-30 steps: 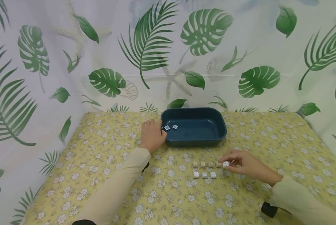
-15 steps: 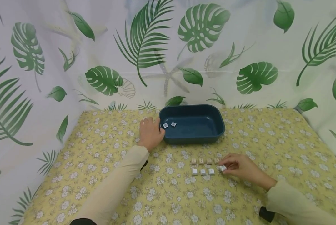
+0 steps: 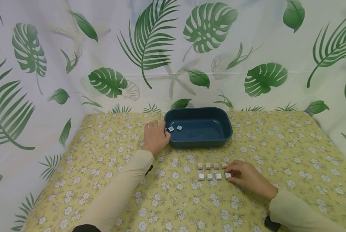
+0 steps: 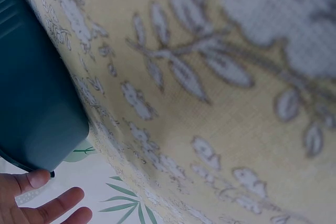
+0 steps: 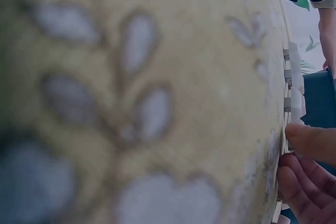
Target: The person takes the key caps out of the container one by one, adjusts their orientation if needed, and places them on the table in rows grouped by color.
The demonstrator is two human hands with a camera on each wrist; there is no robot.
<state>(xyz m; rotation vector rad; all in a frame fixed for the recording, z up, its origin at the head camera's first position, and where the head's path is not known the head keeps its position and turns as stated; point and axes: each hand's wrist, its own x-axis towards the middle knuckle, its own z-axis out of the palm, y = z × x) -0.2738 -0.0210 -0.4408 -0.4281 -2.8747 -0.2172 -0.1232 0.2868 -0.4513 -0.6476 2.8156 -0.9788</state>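
Observation:
In the head view my left hand (image 3: 156,138) holds the left rim of a dark blue plastic basin (image 3: 200,144), thumb over the inner side. The left wrist view shows a fingertip at the rim and the other fingers spread. My right hand (image 3: 249,177) pinches a white keycap (image 3: 228,175) between thumb and fingers at the right end of a row of white keycaps (image 3: 210,177). Directly behind stands a row of several beige keycaps (image 3: 208,165), the rightmost close by the fingertips. Inside the basin's left end lie white keycaps (image 3: 179,127), one partly hidden by my left hand.
A yellow flowered cloth (image 3: 173,199) covers the table. Behind the basin hangs a white curtain (image 3: 161,93) with green leaf prints, which also runs along the left side. Dark wrist straps (image 3: 272,224) sit at the sleeves.
My right hand has brought the white keycap from beside the beige row's right end forward and slightly left, to the white row's right end. The left hand stays on the basin.

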